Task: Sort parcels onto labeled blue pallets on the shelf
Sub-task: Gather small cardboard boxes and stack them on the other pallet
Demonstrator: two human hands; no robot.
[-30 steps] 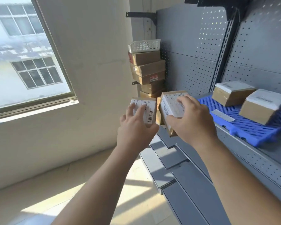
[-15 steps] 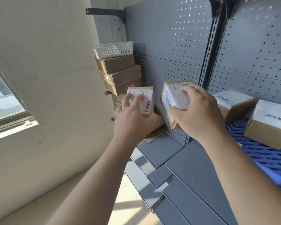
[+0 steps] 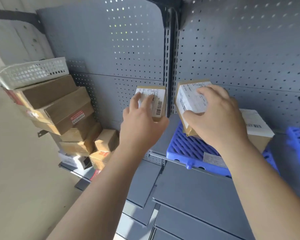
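Standing in a parcel storeroom or sorting depot. Facing grey perforated metal back panels [image 3: 232, 58] above tiers of grey steel shelves [image 3: 189, 196]. Seeing a blue slatted plastic pallet [image 3: 185, 148] with a paper tag [image 3: 213, 160] on one shelf, brown cardboard parcels [image 3: 256, 129] with white barcoded shipping labels, and brown cartons [image 3: 59, 110] stacked beside a beige wall [image 3: 16, 170] under a white plastic mesh basket [image 3: 33, 71].

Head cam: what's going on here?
A person at a grey shelf grips a labelled parcel in each hand. The right hand has the right-hand parcel tilted over the blue pallet, beside a resting parcel. The left hand holds the left-hand parcel up, left of the pallet. Stacked boxes sit far left.
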